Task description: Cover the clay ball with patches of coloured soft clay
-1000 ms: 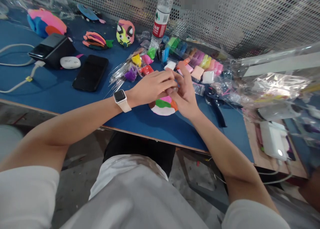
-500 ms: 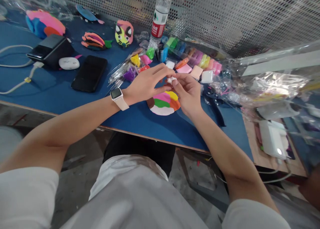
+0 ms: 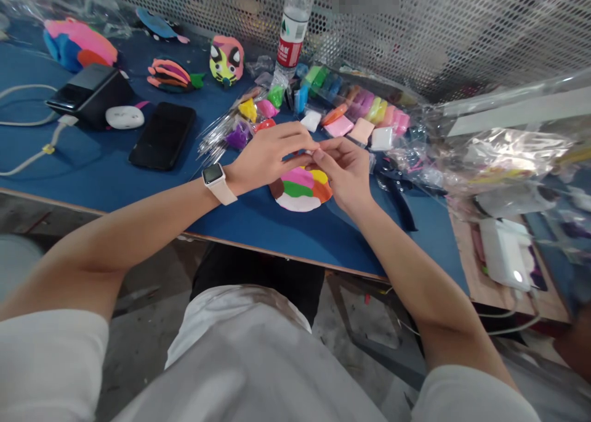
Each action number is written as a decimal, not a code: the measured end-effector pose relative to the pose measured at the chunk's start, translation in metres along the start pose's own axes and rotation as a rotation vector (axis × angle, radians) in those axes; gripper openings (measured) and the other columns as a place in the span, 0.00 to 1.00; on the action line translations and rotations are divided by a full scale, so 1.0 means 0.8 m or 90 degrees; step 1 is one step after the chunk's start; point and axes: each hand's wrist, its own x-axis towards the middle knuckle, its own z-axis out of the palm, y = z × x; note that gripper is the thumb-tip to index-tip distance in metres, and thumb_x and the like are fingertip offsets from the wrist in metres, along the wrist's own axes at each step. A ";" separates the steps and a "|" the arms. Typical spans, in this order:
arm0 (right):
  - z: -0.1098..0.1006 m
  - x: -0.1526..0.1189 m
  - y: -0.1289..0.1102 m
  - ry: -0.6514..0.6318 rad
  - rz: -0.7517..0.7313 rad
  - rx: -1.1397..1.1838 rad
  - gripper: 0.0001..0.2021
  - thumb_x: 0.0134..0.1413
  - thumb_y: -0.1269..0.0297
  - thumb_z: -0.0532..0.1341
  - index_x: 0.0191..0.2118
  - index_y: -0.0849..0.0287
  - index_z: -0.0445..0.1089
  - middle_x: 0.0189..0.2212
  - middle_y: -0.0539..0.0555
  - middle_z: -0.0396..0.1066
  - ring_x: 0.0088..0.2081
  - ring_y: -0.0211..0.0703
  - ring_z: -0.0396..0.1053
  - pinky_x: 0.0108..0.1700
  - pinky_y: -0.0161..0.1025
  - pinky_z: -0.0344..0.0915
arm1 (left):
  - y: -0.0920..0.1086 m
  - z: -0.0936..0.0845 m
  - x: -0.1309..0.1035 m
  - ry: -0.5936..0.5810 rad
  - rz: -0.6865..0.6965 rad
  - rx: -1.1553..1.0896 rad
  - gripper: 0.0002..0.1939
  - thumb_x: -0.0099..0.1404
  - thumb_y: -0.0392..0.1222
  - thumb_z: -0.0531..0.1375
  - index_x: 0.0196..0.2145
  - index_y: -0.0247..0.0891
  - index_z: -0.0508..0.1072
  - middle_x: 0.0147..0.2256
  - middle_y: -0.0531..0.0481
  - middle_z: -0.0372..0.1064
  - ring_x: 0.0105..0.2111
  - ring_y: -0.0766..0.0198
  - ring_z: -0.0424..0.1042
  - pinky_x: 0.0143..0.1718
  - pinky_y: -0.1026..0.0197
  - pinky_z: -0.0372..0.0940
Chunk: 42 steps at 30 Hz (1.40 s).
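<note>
My left hand, with a watch on its wrist, meets my right hand over the table. The fingertips of both are pinched together on a small piece of white modelling clay, now mostly covered by the fingers. Just below them a rounded clay piece in pink, green, yellow, orange, brown and white patches lies on the blue table. My hands hide its upper edge.
Behind the hands are clay packs, thin wires and a water bottle. A phone, a black device and clay figures lie left. Dark pliers and plastic bags are right.
The white clay, plainly visible between the fingertips before, is now mostly hidden as the fingers have closed in around it. The view has shifted slightly.
</note>
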 end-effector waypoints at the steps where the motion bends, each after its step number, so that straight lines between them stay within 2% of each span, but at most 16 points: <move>1: 0.001 -0.001 0.000 -0.002 -0.001 0.003 0.28 0.53 0.31 0.83 0.41 0.49 0.81 0.34 0.50 0.86 0.36 0.48 0.87 0.43 0.48 0.89 | -0.004 0.002 0.000 0.010 0.039 -0.007 0.13 0.87 0.56 0.61 0.50 0.49 0.82 0.49 0.45 0.84 0.49 0.52 0.83 0.52 0.46 0.79; 4: 0.002 0.000 -0.001 -0.019 -0.012 -0.002 0.28 0.54 0.32 0.83 0.40 0.51 0.81 0.32 0.50 0.85 0.34 0.47 0.86 0.42 0.47 0.88 | -0.013 0.006 0.002 0.037 0.124 -0.002 0.14 0.88 0.57 0.58 0.51 0.50 0.81 0.46 0.46 0.83 0.45 0.54 0.82 0.46 0.48 0.79; 6: -0.002 0.006 0.002 -0.014 -0.033 -0.004 0.25 0.56 0.34 0.83 0.39 0.50 0.81 0.32 0.50 0.84 0.33 0.47 0.85 0.41 0.47 0.87 | -0.013 0.005 0.004 0.059 0.133 0.018 0.14 0.89 0.55 0.57 0.50 0.49 0.80 0.45 0.46 0.83 0.43 0.54 0.82 0.44 0.49 0.78; 9: -0.024 0.026 0.014 0.069 -0.101 -0.008 0.22 0.60 0.36 0.81 0.41 0.47 0.81 0.33 0.48 0.83 0.34 0.47 0.85 0.41 0.48 0.86 | -0.009 -0.002 0.008 0.119 0.078 0.034 0.16 0.89 0.54 0.57 0.48 0.47 0.80 0.42 0.45 0.82 0.40 0.55 0.82 0.43 0.49 0.76; 13: -0.073 0.056 0.036 0.227 -0.186 -0.013 0.20 0.68 0.34 0.76 0.47 0.43 0.77 0.35 0.47 0.80 0.34 0.43 0.81 0.40 0.46 0.82 | -0.017 -0.010 0.010 0.187 -0.026 0.021 0.20 0.87 0.63 0.57 0.47 0.48 0.79 0.42 0.43 0.80 0.36 0.54 0.79 0.43 0.48 0.76; 16: -0.088 0.062 0.045 0.225 -0.165 -0.021 0.24 0.66 0.31 0.75 0.50 0.43 0.75 0.35 0.46 0.78 0.34 0.44 0.81 0.37 0.45 0.82 | -0.026 -0.009 0.006 0.181 -0.063 0.005 0.22 0.87 0.66 0.57 0.49 0.48 0.80 0.40 0.44 0.79 0.37 0.52 0.80 0.43 0.48 0.76; 18: -0.078 0.056 0.044 0.178 -0.139 -0.029 0.25 0.65 0.29 0.75 0.49 0.44 0.76 0.32 0.46 0.77 0.31 0.43 0.78 0.35 0.45 0.81 | -0.026 -0.006 0.002 0.147 -0.083 -0.004 0.22 0.87 0.66 0.57 0.54 0.47 0.80 0.39 0.45 0.79 0.39 0.52 0.82 0.44 0.49 0.76; 21: -0.046 0.036 0.032 0.085 -0.126 -0.054 0.24 0.67 0.29 0.74 0.48 0.44 0.77 0.30 0.46 0.77 0.28 0.42 0.79 0.35 0.45 0.82 | -0.017 0.000 -0.001 0.104 -0.076 -0.030 0.24 0.87 0.66 0.57 0.58 0.46 0.79 0.43 0.44 0.83 0.42 0.53 0.85 0.44 0.51 0.77; 24: -0.019 0.017 0.015 0.004 -0.144 -0.053 0.21 0.68 0.35 0.76 0.48 0.45 0.80 0.34 0.48 0.82 0.32 0.43 0.83 0.37 0.46 0.85 | -0.005 0.002 0.000 0.088 -0.060 -0.043 0.25 0.88 0.66 0.57 0.58 0.43 0.81 0.48 0.43 0.85 0.45 0.53 0.85 0.46 0.51 0.78; 26: -0.011 0.011 0.008 -0.012 -0.165 -0.039 0.18 0.68 0.38 0.78 0.47 0.46 0.81 0.36 0.48 0.83 0.32 0.42 0.84 0.36 0.44 0.84 | 0.000 0.002 0.002 0.067 -0.065 -0.043 0.25 0.88 0.65 0.56 0.58 0.43 0.82 0.51 0.43 0.86 0.47 0.54 0.85 0.47 0.50 0.79; 29: -0.011 0.009 0.006 0.004 -0.176 -0.041 0.19 0.67 0.38 0.78 0.46 0.46 0.82 0.35 0.48 0.83 0.32 0.42 0.83 0.35 0.42 0.84 | 0.002 0.000 0.003 0.036 -0.059 -0.048 0.24 0.88 0.63 0.57 0.58 0.43 0.83 0.53 0.44 0.87 0.48 0.54 0.85 0.48 0.49 0.79; 35: -0.018 0.013 0.014 0.013 -0.148 -0.067 0.26 0.62 0.30 0.78 0.46 0.47 0.80 0.34 0.48 0.81 0.33 0.44 0.83 0.36 0.43 0.84 | 0.000 0.001 0.001 0.037 -0.017 -0.056 0.22 0.86 0.63 0.62 0.57 0.44 0.84 0.52 0.45 0.87 0.41 0.57 0.84 0.44 0.50 0.79; 39: -0.016 0.011 0.014 -0.012 -0.155 -0.070 0.24 0.65 0.33 0.78 0.46 0.47 0.80 0.34 0.48 0.81 0.32 0.43 0.82 0.35 0.43 0.84 | 0.000 -0.001 0.000 0.038 -0.037 -0.019 0.19 0.86 0.59 0.62 0.51 0.42 0.84 0.47 0.44 0.86 0.43 0.55 0.84 0.46 0.50 0.77; 42: -0.015 0.009 0.011 -0.021 -0.158 -0.067 0.21 0.66 0.37 0.78 0.44 0.48 0.81 0.33 0.47 0.82 0.31 0.41 0.82 0.35 0.42 0.84 | -0.003 0.000 0.000 0.035 -0.039 -0.012 0.19 0.87 0.58 0.60 0.50 0.42 0.83 0.43 0.45 0.84 0.40 0.56 0.83 0.46 0.50 0.76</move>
